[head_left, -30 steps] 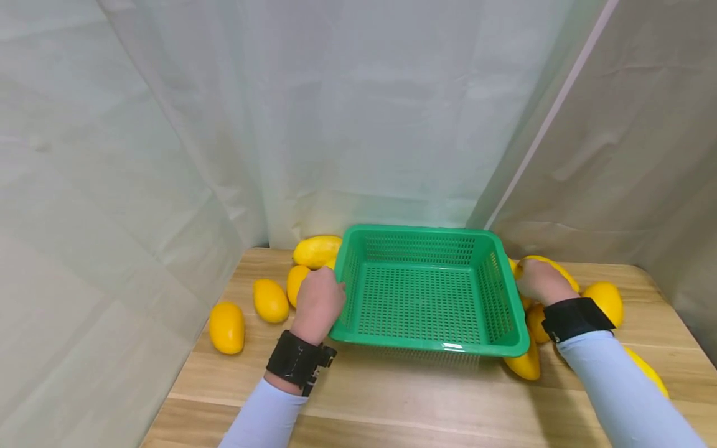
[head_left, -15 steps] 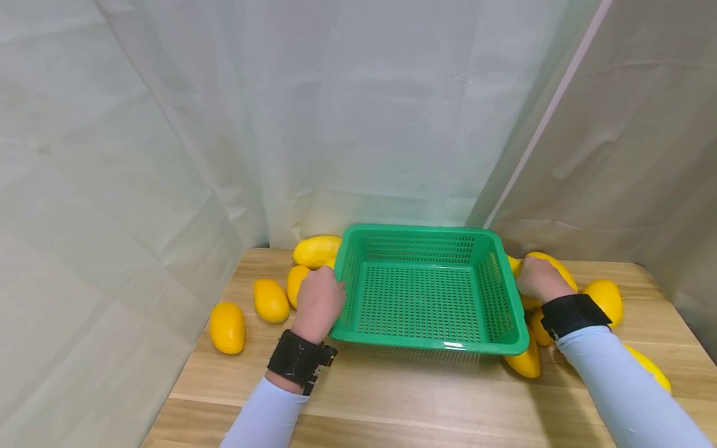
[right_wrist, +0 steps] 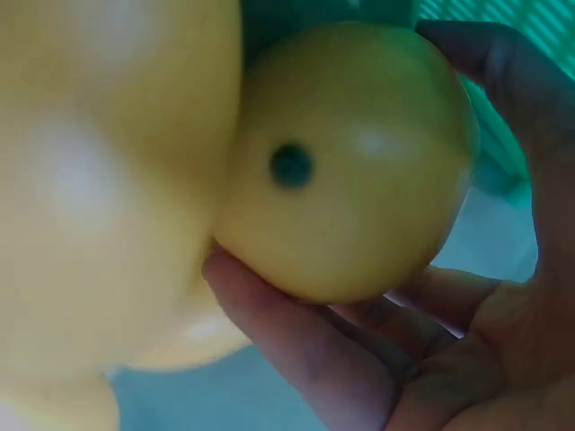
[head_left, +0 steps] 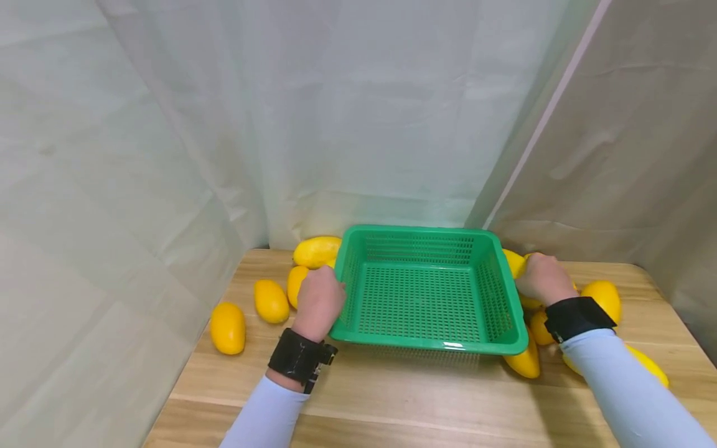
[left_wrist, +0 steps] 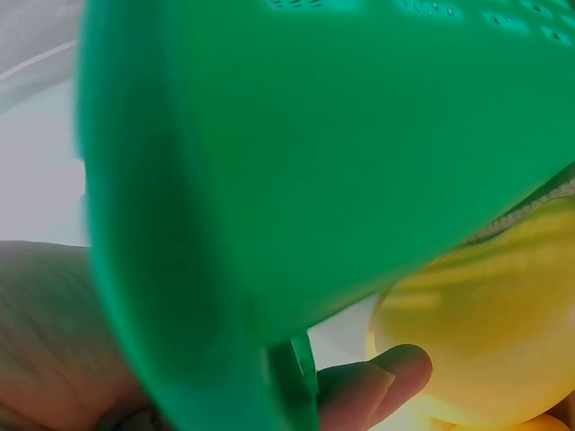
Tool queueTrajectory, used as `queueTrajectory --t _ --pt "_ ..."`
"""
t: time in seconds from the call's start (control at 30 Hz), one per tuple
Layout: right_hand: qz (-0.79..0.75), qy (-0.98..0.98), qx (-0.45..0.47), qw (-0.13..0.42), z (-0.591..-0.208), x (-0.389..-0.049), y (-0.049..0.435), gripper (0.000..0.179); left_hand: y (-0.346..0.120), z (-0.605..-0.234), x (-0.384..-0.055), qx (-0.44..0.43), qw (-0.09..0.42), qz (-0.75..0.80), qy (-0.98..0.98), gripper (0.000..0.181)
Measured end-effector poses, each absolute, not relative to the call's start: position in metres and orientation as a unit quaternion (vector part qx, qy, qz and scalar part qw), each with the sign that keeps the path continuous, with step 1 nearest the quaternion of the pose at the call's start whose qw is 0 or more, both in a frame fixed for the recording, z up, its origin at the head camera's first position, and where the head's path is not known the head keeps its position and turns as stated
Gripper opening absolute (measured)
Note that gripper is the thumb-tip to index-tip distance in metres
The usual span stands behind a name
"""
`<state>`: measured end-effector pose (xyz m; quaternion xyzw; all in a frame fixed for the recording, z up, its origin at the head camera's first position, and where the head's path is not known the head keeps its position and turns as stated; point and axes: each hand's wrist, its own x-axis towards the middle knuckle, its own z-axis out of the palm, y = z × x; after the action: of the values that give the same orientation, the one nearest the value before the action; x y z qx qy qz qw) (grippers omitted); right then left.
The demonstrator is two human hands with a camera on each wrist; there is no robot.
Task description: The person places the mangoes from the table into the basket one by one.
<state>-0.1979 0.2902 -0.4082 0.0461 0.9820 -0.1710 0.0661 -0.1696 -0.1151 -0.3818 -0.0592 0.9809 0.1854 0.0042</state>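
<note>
A green plastic basket [head_left: 422, 298] with slotted walls and floor stands on the wooden table. My left hand [head_left: 319, 303] grips its left rim; in the left wrist view the green rim [left_wrist: 180, 269] passes between thumb and fingers, near a mango [left_wrist: 494, 314]. Just outside the basket's right wall is my right hand [head_left: 544, 279]. Seen from the right wrist, its thumb and fingers curl round a yellow mango [right_wrist: 350, 162] with a dark stem spot. Another mango [right_wrist: 99, 180] lies against that one. The head view mostly hides the held mango behind the hand.
Left of the basket lie several mangoes, among them one near the table edge [head_left: 227, 328] and one at the back [head_left: 317, 252]. More are on the right, including a mango [head_left: 523, 361] by the basket's front corner and a mango [head_left: 603, 302] farther out. Pale curtains [head_left: 364, 112] enclose the table.
My right hand has shifted slightly, and the mangoes around it have moved a little; the long one behind it is now more covered. The left hand and basket stay nearly still.
</note>
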Motion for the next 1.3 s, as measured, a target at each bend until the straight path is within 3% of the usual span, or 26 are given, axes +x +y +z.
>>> queueTrajectory --t 0.2,0.6,0.77,1.03,1.3 --pt "-0.185 0.981 0.056 0.01 -0.386 -0.188 0.292 0.051 -0.116 -0.382 -0.168 -0.059 -0.009 0.185 0.981 0.024" --pt "-0.178 0.979 0.051 -0.092 -0.348 -0.181 0.29 0.066 -0.115 -0.378 -0.168 -0.062 -0.001 0.17 0.983 0.025" --pt "-0.189 0.976 0.028 -0.104 -0.335 -0.178 0.272 0.06 -0.115 -0.378 -0.168 -0.062 0.001 0.169 0.984 0.026" --pt "-0.176 0.974 -0.107 -0.092 -0.335 -0.189 0.244 0.082 -0.113 -0.378 -0.169 -0.065 0.003 0.164 0.984 0.027" --pt "-0.157 0.972 -0.16 -0.071 -0.347 -0.203 0.225 0.084 -0.11 -0.377 -0.17 -0.064 0.004 0.164 0.984 0.027"
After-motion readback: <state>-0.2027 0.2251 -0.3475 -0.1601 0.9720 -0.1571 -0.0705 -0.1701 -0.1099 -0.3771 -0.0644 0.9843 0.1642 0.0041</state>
